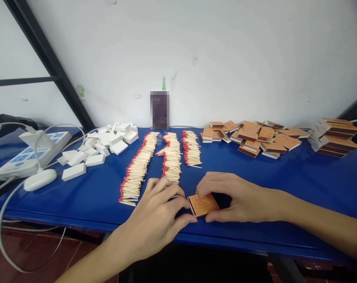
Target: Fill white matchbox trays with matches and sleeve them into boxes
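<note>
An orange matchbox lies near the front edge of the blue table. My right hand pinches it from the right, thumb below and fingers above. Fingertips of my left hand press against its left end, where the white inner tray shows. Three rows of red-tipped matches lie just behind my hands.
White inner trays are heaped at the back left. Orange matchbox sleeves lie in a pile at the back right, with a stack further right. A white power strip with cables sits at the left edge. A dark blurred card leans on the wall.
</note>
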A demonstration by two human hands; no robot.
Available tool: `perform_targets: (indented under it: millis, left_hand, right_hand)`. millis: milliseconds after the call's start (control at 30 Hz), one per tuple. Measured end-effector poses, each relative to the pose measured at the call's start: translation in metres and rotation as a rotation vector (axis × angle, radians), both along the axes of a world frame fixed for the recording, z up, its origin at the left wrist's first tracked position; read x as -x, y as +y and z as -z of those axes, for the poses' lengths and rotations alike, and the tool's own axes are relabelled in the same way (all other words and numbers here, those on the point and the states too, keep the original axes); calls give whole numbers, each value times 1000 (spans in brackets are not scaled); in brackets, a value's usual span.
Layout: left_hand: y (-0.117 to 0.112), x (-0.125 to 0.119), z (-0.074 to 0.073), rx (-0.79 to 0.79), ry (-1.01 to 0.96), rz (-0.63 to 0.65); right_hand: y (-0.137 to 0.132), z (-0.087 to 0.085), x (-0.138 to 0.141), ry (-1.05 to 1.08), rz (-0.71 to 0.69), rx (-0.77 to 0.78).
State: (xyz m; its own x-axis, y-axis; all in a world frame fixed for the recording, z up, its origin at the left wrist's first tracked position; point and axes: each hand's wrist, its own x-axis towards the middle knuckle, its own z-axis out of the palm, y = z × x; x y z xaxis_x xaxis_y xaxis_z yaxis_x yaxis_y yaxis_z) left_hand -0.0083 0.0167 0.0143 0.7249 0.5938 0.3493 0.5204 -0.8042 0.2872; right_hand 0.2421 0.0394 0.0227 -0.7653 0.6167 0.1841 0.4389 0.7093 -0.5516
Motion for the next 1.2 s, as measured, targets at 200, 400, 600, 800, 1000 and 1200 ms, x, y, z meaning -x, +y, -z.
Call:
perform_targets:
  millis: [200, 400, 600, 800, 1000, 1200]
  left_hand:
    - [1, 1, 0, 36, 18, 6]
    - [1, 0, 0, 48, 35, 8]
    - [0, 1, 0, 2, 15, 17]
    - [0, 1, 3, -95, -27, -1]
    - [0, -2, 4, -131, 3, -20]
    - [0, -2, 3, -140, -7, -10]
  right_hand:
    - [-2, 2, 1, 8, -31, -52]
    - [-2, 6, 1, 15, -46, -129]
    - [-5, 2, 1, 43, -45, -178]
    - [-4, -3, 1, 33, -26, -238]
    - [1, 3, -1, 37, 97, -176]
    - [4, 5, -1, 20, 188, -147]
